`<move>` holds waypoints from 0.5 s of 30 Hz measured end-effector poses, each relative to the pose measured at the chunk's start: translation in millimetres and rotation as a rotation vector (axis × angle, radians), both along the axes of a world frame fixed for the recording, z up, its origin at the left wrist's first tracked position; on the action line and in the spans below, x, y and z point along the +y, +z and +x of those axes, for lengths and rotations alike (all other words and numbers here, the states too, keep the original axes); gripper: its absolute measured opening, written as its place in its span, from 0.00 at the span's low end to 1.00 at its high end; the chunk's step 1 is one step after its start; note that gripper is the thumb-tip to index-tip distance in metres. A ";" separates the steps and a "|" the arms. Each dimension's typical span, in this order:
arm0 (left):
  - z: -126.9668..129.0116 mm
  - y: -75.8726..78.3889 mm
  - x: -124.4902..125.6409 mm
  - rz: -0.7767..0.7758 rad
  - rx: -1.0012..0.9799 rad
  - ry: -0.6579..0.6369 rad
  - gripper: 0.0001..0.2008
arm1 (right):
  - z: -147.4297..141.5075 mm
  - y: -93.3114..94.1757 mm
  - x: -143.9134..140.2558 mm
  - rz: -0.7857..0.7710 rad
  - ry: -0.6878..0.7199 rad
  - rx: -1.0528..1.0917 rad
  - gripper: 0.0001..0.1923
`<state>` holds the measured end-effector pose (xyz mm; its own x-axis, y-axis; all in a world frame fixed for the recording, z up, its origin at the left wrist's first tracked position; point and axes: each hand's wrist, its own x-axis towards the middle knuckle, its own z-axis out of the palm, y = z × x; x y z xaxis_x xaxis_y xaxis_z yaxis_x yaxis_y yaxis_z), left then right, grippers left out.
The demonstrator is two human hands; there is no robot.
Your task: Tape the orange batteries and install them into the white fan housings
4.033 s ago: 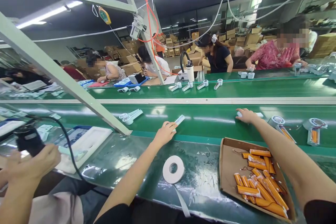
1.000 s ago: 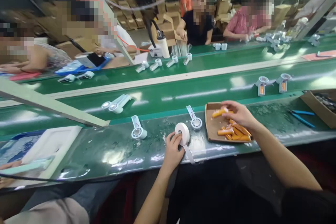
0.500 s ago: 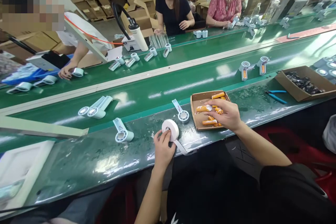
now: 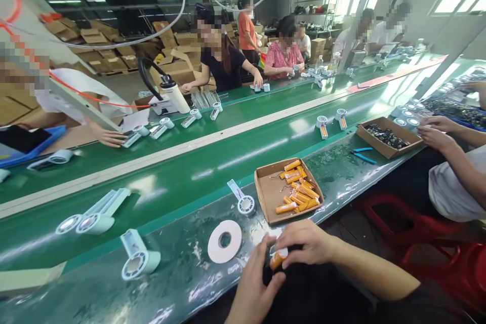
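Note:
My right hand point(image 4: 304, 244) pinches an orange cylindrical battery point(image 4: 278, 259) with white tape on its upper end, just off the bench's front edge. Beside it, my left hand point(image 4: 258, 278) has its thumb and fingers apart around the battery's near side; whether its fingertips touch the battery is hard to see. A roll of white tape point(image 4: 211, 249) lies flat on the bench to the left. Above my hands stands a shallow cardboard box point(image 4: 268, 197) holding several orange batteries point(image 4: 299, 195). A light-blue fan housing point(image 4: 246, 205) with an open handle lies between roll and box.
More fan housings rest at left point(image 4: 140, 260) and on the green conveyor belt point(image 4: 197, 167). Blue-handled pliers point(image 4: 364, 156) and a box of small dark parts point(image 4: 387, 136) lie to the right. A co-worker's hands point(image 4: 440, 131) are at far right; red stools point(image 4: 436, 258) stand below.
My right hand has left the cardboard box with a battery and come toward me. My left hand has let go of the tape roll, which now lies flat. The view has shifted.

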<state>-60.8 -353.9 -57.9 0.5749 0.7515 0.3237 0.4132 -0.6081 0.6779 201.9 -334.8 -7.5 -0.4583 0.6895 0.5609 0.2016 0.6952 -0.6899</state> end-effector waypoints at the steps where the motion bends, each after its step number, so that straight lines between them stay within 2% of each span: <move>1: 7.7 -1.3 -1.5 -0.055 -0.032 -0.044 0.29 | -1.0 -3.1 -3.3 -0.054 0.004 0.002 0.23; 3: 18.4 -5.4 -3.3 -0.126 -0.079 -0.077 0.21 | 0.7 -6.7 -8.6 -0.151 -0.018 -0.008 0.27; 6: 25.4 -8.1 -5.7 -0.108 -0.100 -0.064 0.22 | 8.9 -6.9 -15.6 -0.252 -0.082 -0.054 0.32; 9: 28.2 -3.0 -8.2 -0.052 -0.099 -0.083 0.21 | 14.2 -5.2 -23.8 -0.406 -0.048 -0.097 0.32; 12: 30.0 4.8 -8.7 -0.048 -0.086 -0.123 0.19 | 11.6 -6.2 -31.6 -0.577 0.002 -0.054 0.32; 15: 30.2 9.6 -7.4 -0.074 -0.068 -0.130 0.18 | 5.8 -9.9 -35.6 -0.654 -0.009 -0.003 0.33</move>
<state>-30.6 -361.3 -48.3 0.6473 0.6957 0.3115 0.2858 -0.6004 0.7469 207.7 -370.4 -17.4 -0.4521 0.8917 0.0232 0.2080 0.1307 -0.9693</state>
